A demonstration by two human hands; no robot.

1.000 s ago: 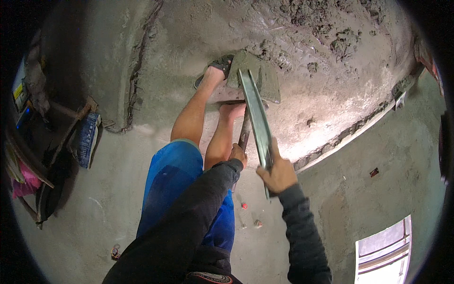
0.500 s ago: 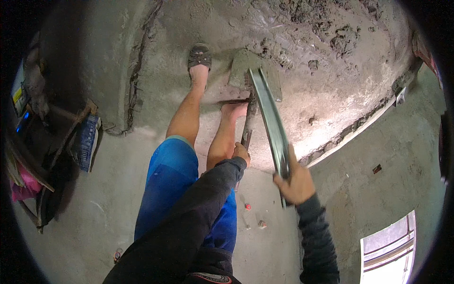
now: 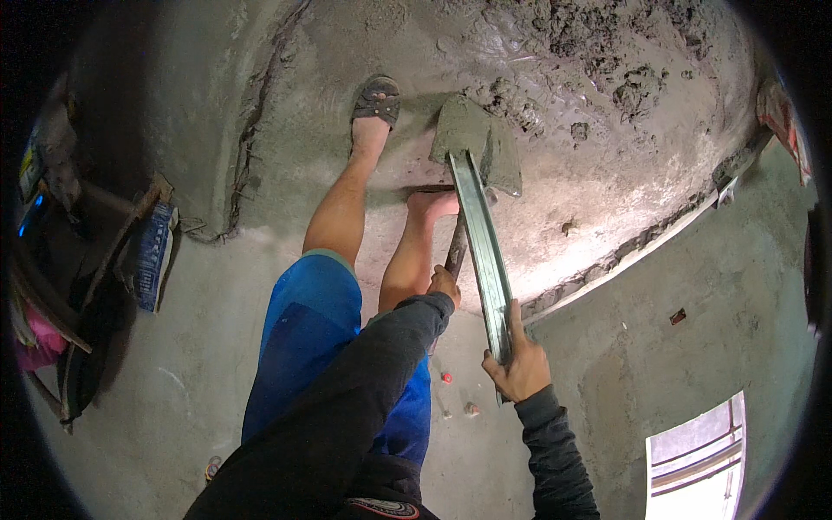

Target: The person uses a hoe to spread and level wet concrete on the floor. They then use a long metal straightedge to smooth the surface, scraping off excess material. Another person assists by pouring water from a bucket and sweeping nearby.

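My left hand (image 3: pixel 444 288) is closed around the dark handle of a shovel (image 3: pixel 462 130), whose blade is coated in grey mortar and rests at the edge of the wet mix. In my right hand (image 3: pixel 522 366) is a long metal channel (image 3: pixel 478 243), gripped near its lower end. The channel's far end lies over the bottom of the shovel blade; whether they touch I cannot tell. Part of the shovel's handle is hidden behind the channel.
Wet mortar (image 3: pixel 607 78) spreads over the floor at the far right. My sandalled foot (image 3: pixel 376 102) stands left of the blade. A blue bag (image 3: pixel 156 256) and wooden pieces (image 3: pixel 121 238) are at the left. A bright window (image 3: pixel 696 459) shows at the lower right.
The metal channel and my right hand have moved down and to the left, and the channel's far end has come toward me along the blade. My left hand stays on the shovel handle.
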